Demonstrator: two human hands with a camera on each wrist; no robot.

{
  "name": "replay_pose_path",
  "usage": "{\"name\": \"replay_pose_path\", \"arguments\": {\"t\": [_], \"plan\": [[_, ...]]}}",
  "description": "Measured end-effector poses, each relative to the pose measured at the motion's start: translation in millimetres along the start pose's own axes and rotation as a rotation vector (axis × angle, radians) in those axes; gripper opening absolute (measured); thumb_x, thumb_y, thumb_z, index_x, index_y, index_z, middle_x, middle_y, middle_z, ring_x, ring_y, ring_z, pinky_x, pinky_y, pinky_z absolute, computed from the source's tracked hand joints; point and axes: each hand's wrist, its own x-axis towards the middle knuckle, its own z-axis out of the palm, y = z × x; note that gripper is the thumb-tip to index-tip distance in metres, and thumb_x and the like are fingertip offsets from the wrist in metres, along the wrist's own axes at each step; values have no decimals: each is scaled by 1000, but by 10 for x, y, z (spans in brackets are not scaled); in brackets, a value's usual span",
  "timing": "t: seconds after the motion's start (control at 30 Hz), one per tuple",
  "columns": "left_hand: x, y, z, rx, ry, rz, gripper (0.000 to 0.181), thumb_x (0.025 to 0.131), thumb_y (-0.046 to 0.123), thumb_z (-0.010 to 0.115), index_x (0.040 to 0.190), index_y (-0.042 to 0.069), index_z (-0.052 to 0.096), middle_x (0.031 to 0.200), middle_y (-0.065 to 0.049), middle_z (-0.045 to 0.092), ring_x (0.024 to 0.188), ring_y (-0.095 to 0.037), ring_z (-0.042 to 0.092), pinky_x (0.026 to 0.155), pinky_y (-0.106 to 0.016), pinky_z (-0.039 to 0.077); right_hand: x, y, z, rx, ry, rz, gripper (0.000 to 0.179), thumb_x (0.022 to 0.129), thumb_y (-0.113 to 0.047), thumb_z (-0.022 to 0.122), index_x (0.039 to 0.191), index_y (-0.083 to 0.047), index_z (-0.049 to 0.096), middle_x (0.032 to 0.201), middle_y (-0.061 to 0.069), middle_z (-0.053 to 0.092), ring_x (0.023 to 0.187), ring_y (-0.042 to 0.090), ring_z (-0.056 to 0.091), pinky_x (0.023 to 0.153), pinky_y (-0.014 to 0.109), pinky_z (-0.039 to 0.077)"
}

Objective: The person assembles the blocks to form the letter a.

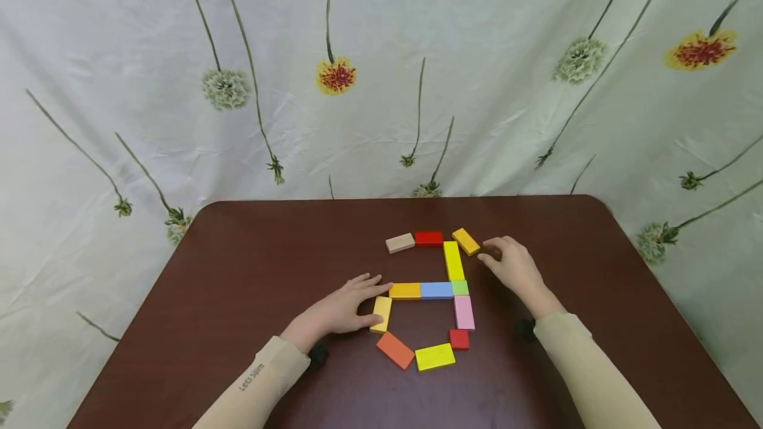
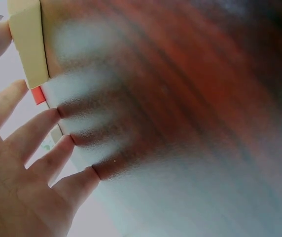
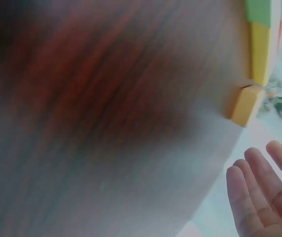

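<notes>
Spread fairly straight, the fingers of my left hand lie at a pale yellow block, with the thumb and index finger touching it. In the left wrist view this block stands by the thumb and index fingertip. The index finger also comes close to the left end of an amber block, which runs up to a blue block. My right hand holds nothing; its fingers bend loosely just right of a tilted golden-yellow block. In the right wrist view, a gap separates that block from the fingers.
A wooden block, red block, long yellow block, green block, pink block, small red block, bright yellow block and orange block lie on the brown table. Behind hangs a flowered curtain.
</notes>
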Motion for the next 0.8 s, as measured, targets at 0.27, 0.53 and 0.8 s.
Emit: {"name": "replay_pose_path", "arguments": {"t": [0.27,0.53,0.8], "plan": [[1,-7,7,-8,-5,-2,65,92,31,70,151,23,43,159,-11,34,150,-37,21,113,-61,30,238,30,165,30,-29,42,46,94,-25,68,127,5,59,122,24,61,104,35,59,97,49,52],[-12,5,1,-4,-13,-6,65,92,34,69,151,23,42,159,-10,34,150,-37,20,114,-61,30,339,-86,270,-29,-24,25,44,92,-16,69,127,8,58,121,25,60,101,35,58,99,49,50],[-21,-17,3,-3,-6,-4,65,92,34,69,151,22,43,159,-10,34,150,-37,21,114,-60,30,350,-147,317,-38,3,44,41,90,-7,70,127,9,59,120,26,61,102,37,59,101,49,49]]}}
